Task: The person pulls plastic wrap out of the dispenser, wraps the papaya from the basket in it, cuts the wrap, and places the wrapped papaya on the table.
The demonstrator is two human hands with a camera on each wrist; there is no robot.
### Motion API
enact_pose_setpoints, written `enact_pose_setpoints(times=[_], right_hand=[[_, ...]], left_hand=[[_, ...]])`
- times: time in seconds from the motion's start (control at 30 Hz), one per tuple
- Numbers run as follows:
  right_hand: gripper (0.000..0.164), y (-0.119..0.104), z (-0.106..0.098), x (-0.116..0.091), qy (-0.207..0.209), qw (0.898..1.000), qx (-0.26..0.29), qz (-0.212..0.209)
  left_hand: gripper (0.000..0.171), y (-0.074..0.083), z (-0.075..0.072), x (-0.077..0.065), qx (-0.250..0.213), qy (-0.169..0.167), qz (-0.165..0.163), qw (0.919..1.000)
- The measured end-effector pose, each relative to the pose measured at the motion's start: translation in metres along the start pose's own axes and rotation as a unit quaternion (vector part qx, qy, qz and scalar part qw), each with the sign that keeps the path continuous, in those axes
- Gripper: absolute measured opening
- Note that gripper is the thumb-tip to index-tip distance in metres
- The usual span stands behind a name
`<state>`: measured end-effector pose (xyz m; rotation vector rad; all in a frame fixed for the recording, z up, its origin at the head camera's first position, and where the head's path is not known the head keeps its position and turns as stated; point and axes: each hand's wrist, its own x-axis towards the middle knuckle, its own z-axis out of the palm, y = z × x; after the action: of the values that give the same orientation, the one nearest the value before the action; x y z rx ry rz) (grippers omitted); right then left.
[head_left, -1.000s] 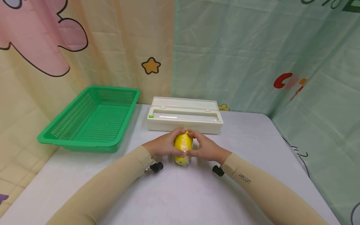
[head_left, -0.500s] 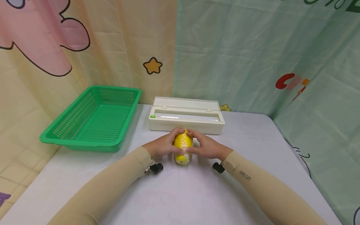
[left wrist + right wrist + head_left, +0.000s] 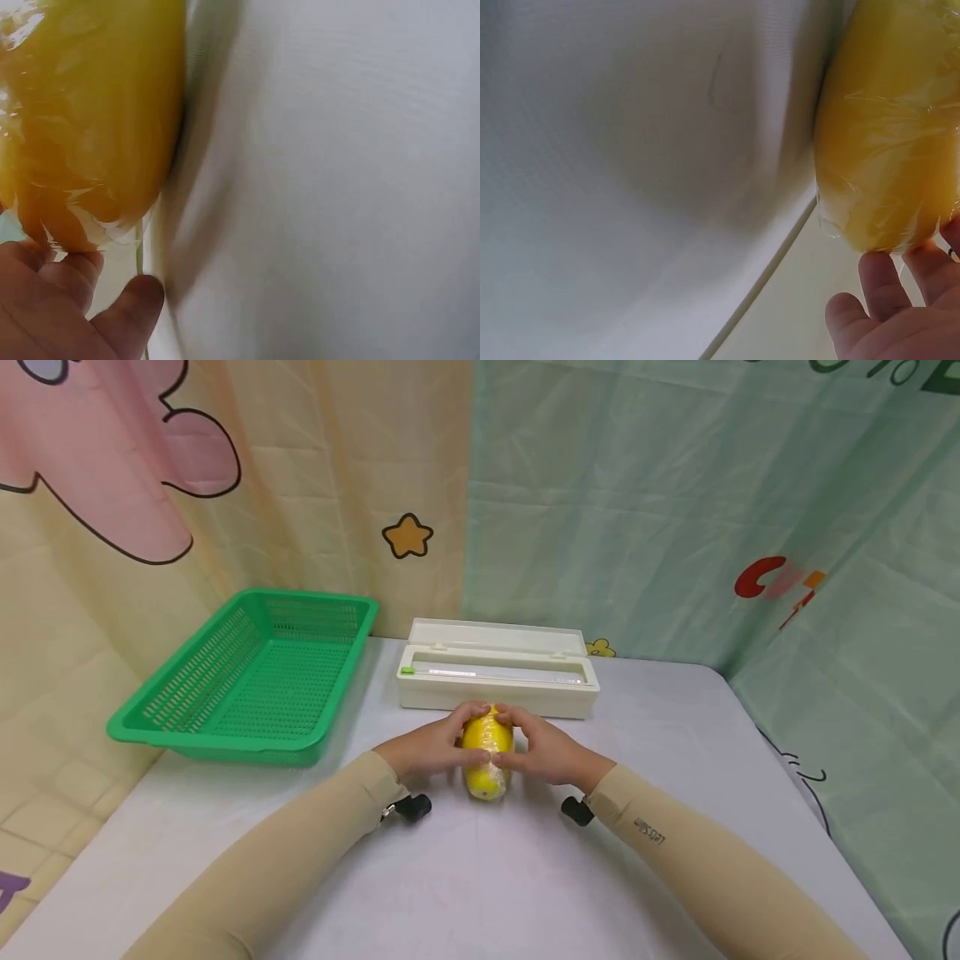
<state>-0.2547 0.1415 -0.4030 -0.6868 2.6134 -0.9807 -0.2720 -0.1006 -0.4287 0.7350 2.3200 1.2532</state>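
A yellow, oblong, melon-like fruit (image 3: 487, 737), covered in shiny clear film, lies lengthwise on the white table. My left hand (image 3: 431, 747) holds it from the left, thumb on its near upper part and fingers curled at the far end. From the right my right hand (image 3: 551, 750) grips it the same way, the two thumbs almost meeting on top. In the left wrist view, fingertips (image 3: 79, 270) touch the far end of the wrapped fruit (image 3: 97, 112). Fingers (image 3: 885, 285) of the right hand press its film-covered end (image 3: 889, 172) in the right wrist view.
Just behind the fruit stands a white cling film dispenser box (image 3: 498, 697) with its lid raised and a green slider (image 3: 407, 670) at the left. A green plastic basket (image 3: 307, 745) sits at the back left. Printed curtains hang behind the table (image 3: 480, 885).
Both hands keep their hold on the fruit, with the thumbs shifting slightly along its top. The fruit stays in about the same place. The head view has shifted slightly.
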Motion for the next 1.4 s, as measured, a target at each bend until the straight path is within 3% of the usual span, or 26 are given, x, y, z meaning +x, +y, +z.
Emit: enact_pose_setpoints(times=[0.5, 0.8, 1.0, 1.2, 1.4], right_hand=[[0.046, -0.001, -0.005, -0.001, 0.004, 1.000, -0.013, 0.000], [0.061, 0.000, -0.001, 0.001, 0.012, 1.000, -0.013, 0.018], [0.074, 0.003, -0.002, 0.000, 0.009, 1.000, -0.009, 0.003], [0.068, 0.005, -0.004, -0.001, 0.003, 0.999, -0.036, -0.036], [0.066, 0.004, -0.006, -0.002, 0.001, 0.999, -0.034, -0.043]], left_hand=[[0.086, 0.008, 0.010, 0.003, 0.003, 0.040, -0.006, 0.9992], [0.100, 0.005, 0.004, 0.000, -0.009, 0.035, -0.005, 0.9993], [0.116, 0.004, 0.006, 0.001, 0.017, 0.022, -0.002, 0.9996], [0.115, 0.006, 0.010, 0.002, 0.042, 0.025, 0.001, 0.9988], [0.122, 0.007, 0.010, -0.001, 0.037, 0.022, -0.003, 0.9991]])
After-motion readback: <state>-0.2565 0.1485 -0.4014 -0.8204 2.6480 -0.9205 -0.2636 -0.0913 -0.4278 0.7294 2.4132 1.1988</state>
